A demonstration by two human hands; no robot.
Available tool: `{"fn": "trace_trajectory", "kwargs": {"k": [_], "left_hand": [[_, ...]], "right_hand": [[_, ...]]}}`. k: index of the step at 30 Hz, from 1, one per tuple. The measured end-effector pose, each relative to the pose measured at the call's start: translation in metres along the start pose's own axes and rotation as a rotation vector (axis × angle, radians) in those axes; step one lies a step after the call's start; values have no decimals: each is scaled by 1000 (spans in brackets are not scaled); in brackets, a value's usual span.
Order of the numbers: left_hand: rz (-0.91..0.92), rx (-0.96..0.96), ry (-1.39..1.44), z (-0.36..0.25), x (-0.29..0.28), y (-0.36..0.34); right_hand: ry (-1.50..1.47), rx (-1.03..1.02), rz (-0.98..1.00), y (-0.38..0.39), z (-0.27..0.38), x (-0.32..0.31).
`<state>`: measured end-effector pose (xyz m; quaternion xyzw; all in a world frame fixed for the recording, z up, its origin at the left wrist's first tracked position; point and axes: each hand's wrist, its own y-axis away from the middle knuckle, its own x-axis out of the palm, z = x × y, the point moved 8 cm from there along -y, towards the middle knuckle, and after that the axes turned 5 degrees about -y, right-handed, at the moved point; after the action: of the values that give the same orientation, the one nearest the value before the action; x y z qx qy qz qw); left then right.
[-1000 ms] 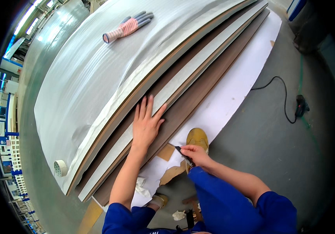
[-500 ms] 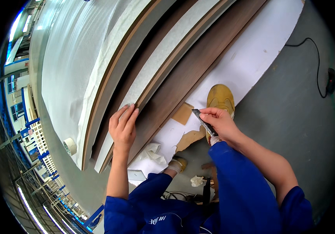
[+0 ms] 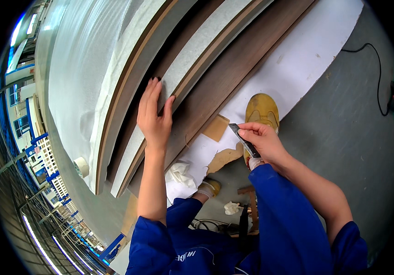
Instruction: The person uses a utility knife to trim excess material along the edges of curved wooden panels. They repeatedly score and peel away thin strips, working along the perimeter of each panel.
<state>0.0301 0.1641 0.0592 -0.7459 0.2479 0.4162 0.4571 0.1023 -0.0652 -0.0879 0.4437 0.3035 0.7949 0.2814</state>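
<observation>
My left hand point(image 3: 155, 114) rests with straightened fingers over a curved pale grey strip point(image 3: 185, 68) with a brown edge, its fingertips at the dark gap beside it. Below this runs a brown wood-grain board point(image 3: 243, 59). My right hand point(image 3: 263, 142) grips a dark, flat utility knife point(image 3: 237, 132), pinched between thumb and fingers, above my yellow shoe point(image 3: 261, 107). A tan square piece point(image 3: 216, 127) lies on the white sheet point(image 3: 298, 68) left of the shoe.
A large film-wrapped panel point(image 3: 77, 82) fills the upper left, with a tape roll point(image 3: 81, 166) at its lower edge. Crumpled white paper point(image 3: 181, 174) lies near my left foot. A black cord and tool point(image 3: 393, 96) are on the grey floor point(image 3: 325, 133) at right.
The view has shifted, and the glove seen earlier is out of frame. Since half a second ago, my left hand has moved up along the strip; my right hand still holds the knife.
</observation>
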Motion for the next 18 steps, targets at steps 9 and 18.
{"fn": "trace_trajectory", "kwargs": {"k": [9,18], "left_hand": [[-66,-39,-65,-16,11,-17],[-98,27,-75,-16,5,-18]], "right_hand": [[-14,-6,7,1,1,3],[32,1,15,4,4,5]]}}
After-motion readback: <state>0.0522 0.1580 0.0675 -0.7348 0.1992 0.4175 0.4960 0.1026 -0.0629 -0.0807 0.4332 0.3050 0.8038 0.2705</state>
